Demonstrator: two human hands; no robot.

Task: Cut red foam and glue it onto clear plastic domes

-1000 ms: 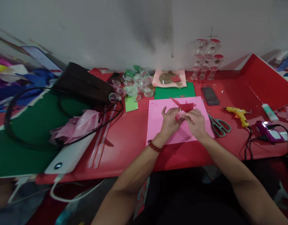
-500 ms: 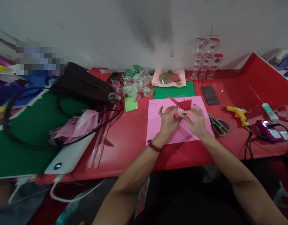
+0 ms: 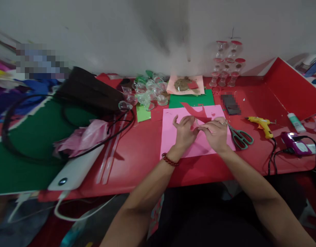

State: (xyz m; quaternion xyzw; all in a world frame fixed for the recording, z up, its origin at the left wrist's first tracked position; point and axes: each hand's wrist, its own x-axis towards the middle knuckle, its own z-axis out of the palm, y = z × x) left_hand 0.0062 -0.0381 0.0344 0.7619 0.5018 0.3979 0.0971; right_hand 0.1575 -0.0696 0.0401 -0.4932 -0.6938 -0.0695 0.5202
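My left hand (image 3: 185,133) and my right hand (image 3: 216,133) meet above a pink sheet (image 3: 170,137). Both have their fingers closed around something small and pale, mostly hidden between the fingertips; I cannot make out what it is. The left little finger side shows a curled fingertip apart from the rest. A cut red paper piece (image 3: 196,112) with a curved edge lies just beyond my fingers. Green-handled scissors (image 3: 241,138) rest by the right hand, their blades partly hidden behind it.
Clear plastic cups (image 3: 153,90) are heaped at the back, beside peach paper (image 3: 171,85) bearing brown material. A stacked cup structure (image 3: 225,65) stands behind. On the right are a yellow glue gun (image 3: 262,125), a phone (image 3: 231,104), a bottle (image 3: 296,122) and a purple socket block (image 3: 296,144).
The red paper beyond my hands has shifted and lies flatter. My right fingers have turned and closed in more, and the small piece between my hands is less visible.
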